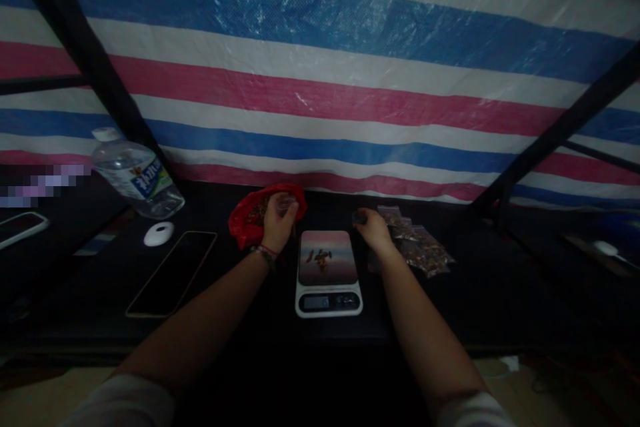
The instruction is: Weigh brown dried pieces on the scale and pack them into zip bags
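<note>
Left of digital scale: your left hand, fingers pinching clear plastic, by red bag; right: your right hand, finger grip unclear.

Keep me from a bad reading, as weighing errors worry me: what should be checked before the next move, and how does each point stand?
1. Brown pieces within the edges of the scale's plate: ok, gathered near its middle.
2. Hands off the scale: ok; the left hand is at the red bag, the right hand near the packets.
3. Figure on the display: cannot tell; too dim and small.
4. Red bag open: ok, its contents show.
5. Packets clear of the plate: ok, they lie to the scale's right.
6. Packets sealed: cannot tell from here.
</note>
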Tool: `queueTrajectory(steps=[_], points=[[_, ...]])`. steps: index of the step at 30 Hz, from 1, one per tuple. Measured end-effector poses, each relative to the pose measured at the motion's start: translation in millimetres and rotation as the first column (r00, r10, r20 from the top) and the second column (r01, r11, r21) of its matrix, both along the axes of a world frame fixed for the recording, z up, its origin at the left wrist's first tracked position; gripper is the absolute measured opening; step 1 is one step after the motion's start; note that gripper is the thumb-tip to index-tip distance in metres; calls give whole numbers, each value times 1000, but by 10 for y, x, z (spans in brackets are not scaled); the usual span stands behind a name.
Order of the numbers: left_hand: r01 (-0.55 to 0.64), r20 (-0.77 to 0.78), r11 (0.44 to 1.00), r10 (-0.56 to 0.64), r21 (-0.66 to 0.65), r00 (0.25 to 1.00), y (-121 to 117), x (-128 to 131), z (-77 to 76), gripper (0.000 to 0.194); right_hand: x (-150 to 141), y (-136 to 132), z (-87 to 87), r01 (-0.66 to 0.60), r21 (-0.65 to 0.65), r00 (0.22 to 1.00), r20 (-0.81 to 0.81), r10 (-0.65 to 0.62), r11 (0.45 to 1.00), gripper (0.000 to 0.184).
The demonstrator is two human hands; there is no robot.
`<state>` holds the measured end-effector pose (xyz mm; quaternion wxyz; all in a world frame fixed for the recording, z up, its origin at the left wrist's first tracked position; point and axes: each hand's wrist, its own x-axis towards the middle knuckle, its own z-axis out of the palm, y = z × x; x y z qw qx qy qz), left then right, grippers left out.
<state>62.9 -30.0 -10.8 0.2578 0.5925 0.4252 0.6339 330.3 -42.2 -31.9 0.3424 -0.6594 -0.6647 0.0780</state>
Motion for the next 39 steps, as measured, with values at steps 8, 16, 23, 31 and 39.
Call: queueTrajectory(steps=[8, 16, 23, 31, 39], points=[[32, -88, 999, -34, -23, 996, -31, 41, -10, 35, -246, -245, 421, -298, 137, 954, 25, 298, 945, 35], [61, -80, 998, -62, -13, 995, -35, 50, -13, 32, -745, -699, 661, -732, -184, 646, 120, 754, 656, 47], [63, -89, 998, -64, -19, 994, -37, 65, -29, 31, -988, -679, 524, -716, -166, 649, 196, 735, 678, 27], [77, -67, 997, -78, -9, 995, -27, 66, -34, 29, -922, -650, 562, -656, -186, 691, 240, 682, 731, 14], [85, -69, 996, -86, -13, 994, -22, 65, -43, 28, -775, -701, 653, -707, -276, 633, 162, 757, 651, 31]])
